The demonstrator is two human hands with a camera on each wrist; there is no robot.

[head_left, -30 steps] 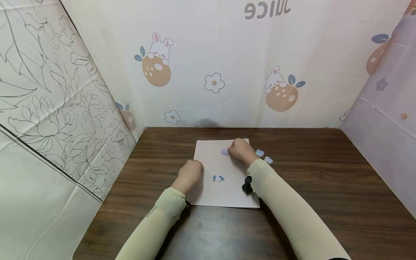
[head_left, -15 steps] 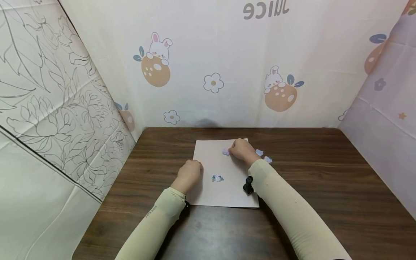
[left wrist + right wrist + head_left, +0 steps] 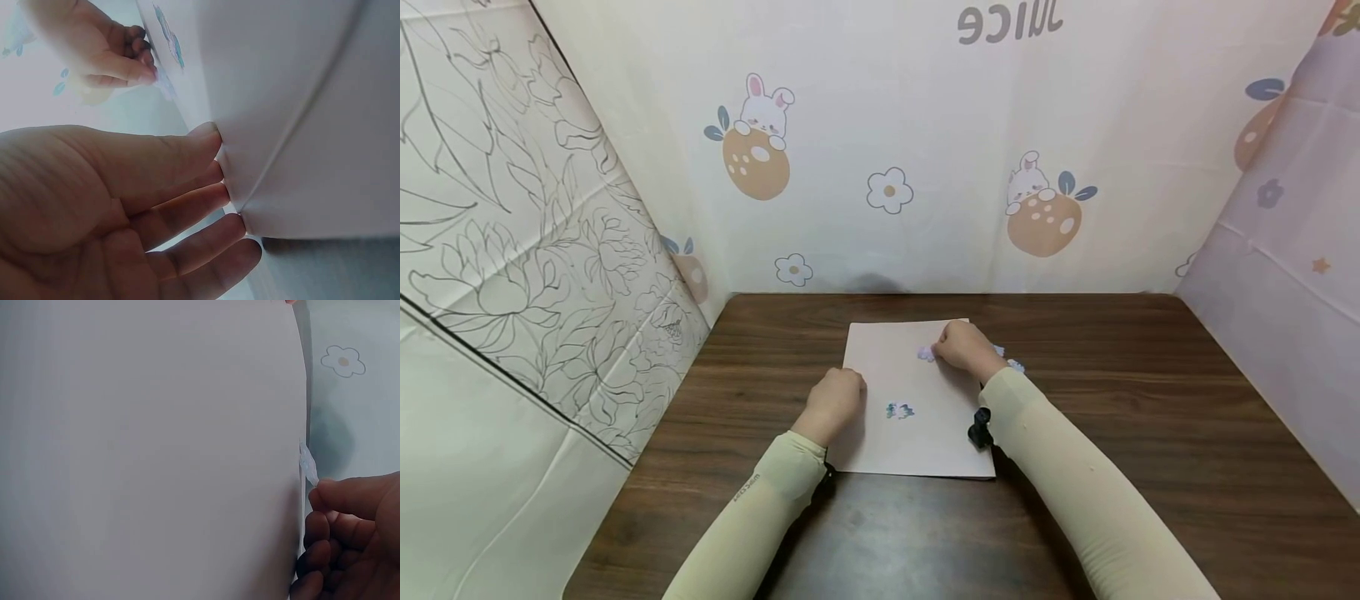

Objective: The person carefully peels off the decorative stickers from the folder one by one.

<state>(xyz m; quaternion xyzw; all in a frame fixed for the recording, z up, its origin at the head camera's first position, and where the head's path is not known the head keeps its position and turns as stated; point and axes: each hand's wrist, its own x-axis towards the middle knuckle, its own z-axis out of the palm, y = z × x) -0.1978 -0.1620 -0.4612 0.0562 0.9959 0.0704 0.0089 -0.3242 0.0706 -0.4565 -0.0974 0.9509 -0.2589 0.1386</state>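
Observation:
A square white sheet [image 3: 917,450] lies on the table, with a small blue-and-purple sticker [image 3: 899,410] flat near its middle. My left hand [image 3: 835,398] rests at the sheet's left edge; in the left wrist view its thumb and extended fingertips press on the paper. Over the upper right of the sheet, my right hand [image 3: 964,348] pinches a pale purple sticker [image 3: 926,354] between thumb and index finger. The right wrist view shows this thin sticker [image 3: 307,464] tilted, its far end at the paper surface. The other right fingers are curled.
Pale blue cut-out pieces [image 3: 1016,365] lie on the brown table [image 3: 1112,375] just right of the sheet, partly covered by the right wrist. A printed curtain [image 3: 925,100] stands behind the table's back edge. A dark wrist-worn device [image 3: 980,428] hangs beneath the right sleeve.
My right hand has shifted slightly right across the sheet, the pale purple sticker moving with it. The forearm now covers more of the pale blue pieces. My left hand keeps its place.

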